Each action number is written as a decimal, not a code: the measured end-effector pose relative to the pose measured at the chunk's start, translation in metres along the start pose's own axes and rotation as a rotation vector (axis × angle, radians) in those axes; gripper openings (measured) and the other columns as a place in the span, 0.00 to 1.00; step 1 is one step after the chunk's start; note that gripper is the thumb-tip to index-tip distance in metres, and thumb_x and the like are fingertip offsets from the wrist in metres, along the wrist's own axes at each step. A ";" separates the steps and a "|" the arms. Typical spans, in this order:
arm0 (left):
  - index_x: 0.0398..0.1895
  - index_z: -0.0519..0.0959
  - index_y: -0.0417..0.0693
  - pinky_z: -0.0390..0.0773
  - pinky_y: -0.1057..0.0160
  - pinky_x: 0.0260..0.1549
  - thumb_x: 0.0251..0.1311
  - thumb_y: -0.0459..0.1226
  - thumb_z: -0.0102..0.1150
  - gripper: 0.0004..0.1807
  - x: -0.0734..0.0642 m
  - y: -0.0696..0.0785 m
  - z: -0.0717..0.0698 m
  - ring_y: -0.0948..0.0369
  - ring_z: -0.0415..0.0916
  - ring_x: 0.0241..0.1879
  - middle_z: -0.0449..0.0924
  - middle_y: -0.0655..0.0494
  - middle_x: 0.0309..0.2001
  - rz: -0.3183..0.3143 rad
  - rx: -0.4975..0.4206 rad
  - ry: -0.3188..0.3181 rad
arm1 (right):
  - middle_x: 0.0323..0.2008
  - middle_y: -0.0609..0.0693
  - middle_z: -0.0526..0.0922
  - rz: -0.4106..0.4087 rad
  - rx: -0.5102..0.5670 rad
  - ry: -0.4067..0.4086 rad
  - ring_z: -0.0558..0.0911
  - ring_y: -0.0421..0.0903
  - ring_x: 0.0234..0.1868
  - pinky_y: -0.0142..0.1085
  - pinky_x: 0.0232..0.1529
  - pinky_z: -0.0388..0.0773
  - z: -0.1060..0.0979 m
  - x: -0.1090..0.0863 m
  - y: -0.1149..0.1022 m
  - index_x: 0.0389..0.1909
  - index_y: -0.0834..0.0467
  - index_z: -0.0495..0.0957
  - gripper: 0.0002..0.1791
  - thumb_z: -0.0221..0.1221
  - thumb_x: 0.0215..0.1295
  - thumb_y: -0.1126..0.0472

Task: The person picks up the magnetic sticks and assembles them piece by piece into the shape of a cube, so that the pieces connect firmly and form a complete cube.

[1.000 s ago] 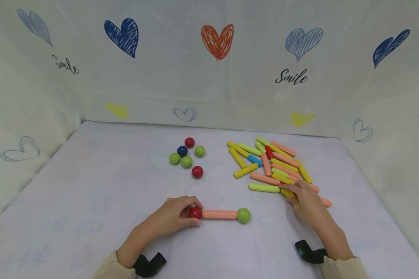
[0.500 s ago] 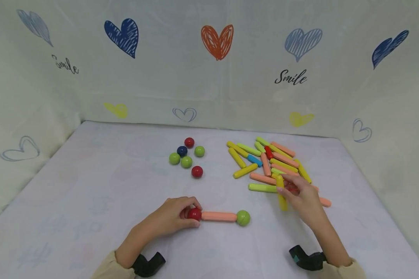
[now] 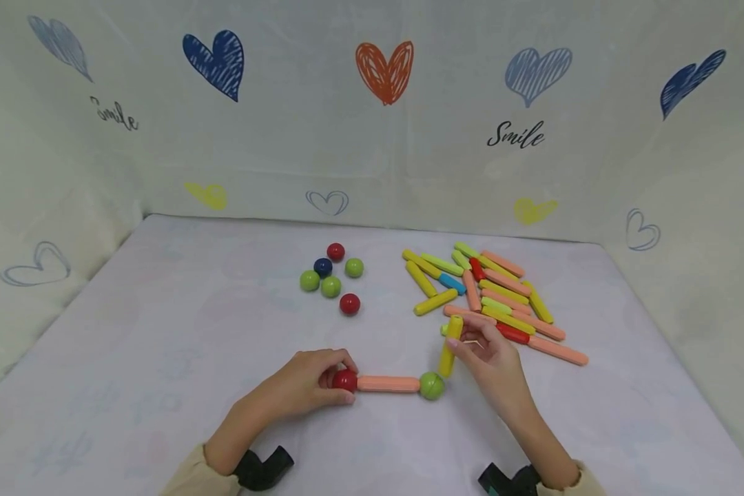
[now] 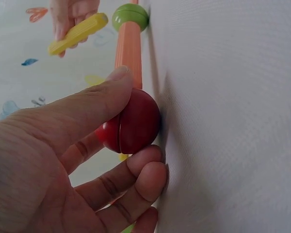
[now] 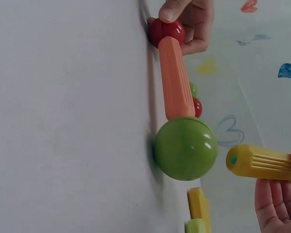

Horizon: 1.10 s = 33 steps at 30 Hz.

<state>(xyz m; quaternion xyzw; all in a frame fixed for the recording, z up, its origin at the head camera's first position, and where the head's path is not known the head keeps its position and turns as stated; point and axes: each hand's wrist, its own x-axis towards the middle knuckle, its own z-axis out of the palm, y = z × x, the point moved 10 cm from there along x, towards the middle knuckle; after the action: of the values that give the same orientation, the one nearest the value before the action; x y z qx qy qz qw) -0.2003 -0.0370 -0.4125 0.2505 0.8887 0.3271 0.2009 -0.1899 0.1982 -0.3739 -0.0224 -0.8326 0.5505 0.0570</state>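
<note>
My left hand grips a red ball between thumb and fingers, low at the table. From that ball a ridged salmon rod runs right to a green ball, the three joined in a line. Above and just right of the green ball, my right hand pinches a yellow rod, tilted nearly upright. In the right wrist view the yellow rod's end, with a greenish dot in its middle, points at the green ball across a small gap.
A heap of yellow, salmon, lime, red and blue rods lies at the right back. Several loose balls, red, green and dark blue, sit at centre back. Behind the white table hangs a cloth printed with hearts.
My right hand has lifted the yellow rod out of the heap and carried it left to beside the green ball. The left hand stays on the red ball.
</note>
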 end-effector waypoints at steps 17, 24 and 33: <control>0.43 0.74 0.57 0.69 0.68 0.27 0.52 0.47 0.66 0.16 -0.001 0.003 -0.003 0.63 0.68 0.34 0.72 0.62 0.31 -0.007 -0.025 -0.020 | 0.41 0.54 0.78 0.137 -0.047 -0.138 0.77 0.44 0.42 0.23 0.39 0.75 0.030 -0.001 0.015 0.54 0.63 0.72 0.23 0.62 0.58 0.61; 0.40 0.75 0.59 0.69 0.68 0.26 0.48 0.46 0.68 0.17 -0.007 0.002 -0.001 0.63 0.68 0.31 0.71 0.62 0.28 -0.045 -0.006 -0.068 | 0.41 0.54 0.77 0.186 -0.020 -0.226 0.77 0.43 0.40 0.26 0.38 0.75 0.044 -0.002 0.030 0.57 0.63 0.69 0.26 0.62 0.59 0.61; 0.43 0.75 0.60 0.69 0.67 0.26 0.49 0.47 0.68 0.18 -0.013 0.003 0.002 0.63 0.68 0.29 0.71 0.62 0.26 -0.038 -0.023 -0.144 | 0.39 0.53 0.78 0.226 0.012 -0.303 0.78 0.42 0.37 0.27 0.35 0.75 0.052 -0.005 0.036 0.59 0.66 0.67 0.28 0.61 0.60 0.59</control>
<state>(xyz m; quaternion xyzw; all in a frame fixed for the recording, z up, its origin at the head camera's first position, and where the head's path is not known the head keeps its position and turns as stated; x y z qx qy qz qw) -0.1884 -0.0417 -0.4091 0.2542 0.8727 0.3148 0.2733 -0.1917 0.1641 -0.4280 -0.0324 -0.8207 0.5552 -0.1311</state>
